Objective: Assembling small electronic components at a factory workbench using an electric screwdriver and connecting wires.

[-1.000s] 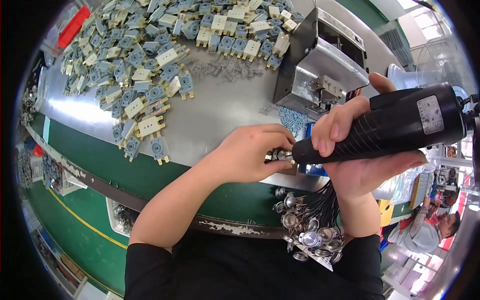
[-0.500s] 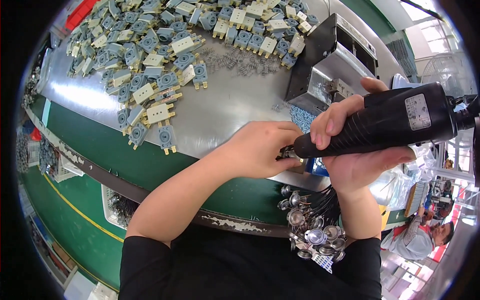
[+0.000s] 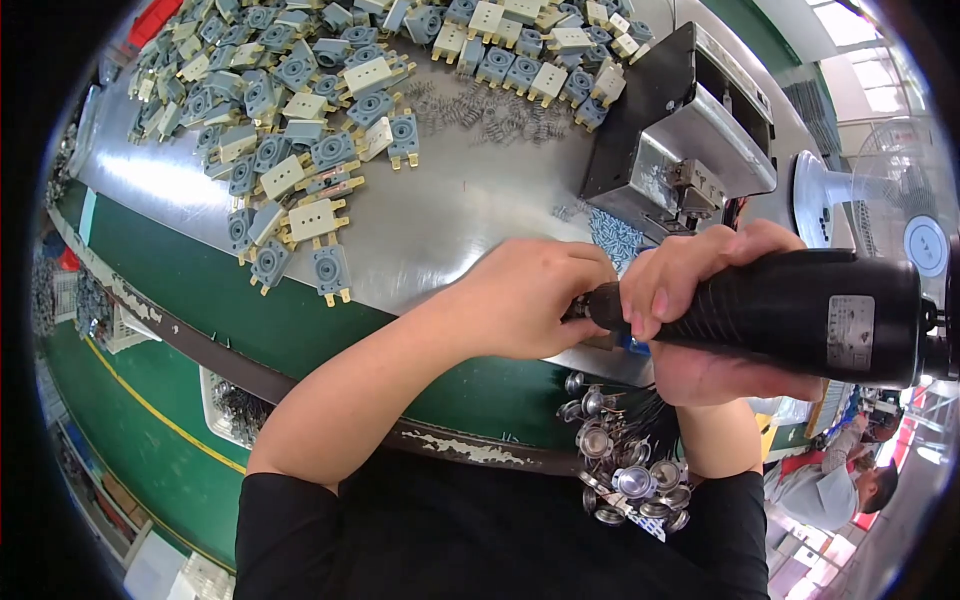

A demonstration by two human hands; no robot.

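A black electric screwdriver (image 3: 790, 312) lies nearly level in my right hand (image 3: 690, 275), whose fingers wrap over its narrow front part. Its tip points left, into the fingers of my left hand (image 3: 525, 295). These are closed in a pinch just above the table's near edge, around a small piece mostly hidden by the fingers and the tool. Beyond the hands lies a heap of small bluish screws (image 3: 614, 238). Below them hang several round metal discs with black wires (image 3: 633, 482).
Grey and cream switch-like blocks with brass terminals (image 3: 300, 105) cover the far left of the metal table (image 3: 450, 200). Loose springs (image 3: 500, 122) lie beside them. At the right stand a metal box-shaped device (image 3: 665, 130) and a clear-bladed fan (image 3: 922, 245). Another person (image 3: 830, 490) sits farther right.
The screwdriver's rear end has swung down toward me, and my right hand has turned with it. More of its dark front end shows. My left hand has barely moved.
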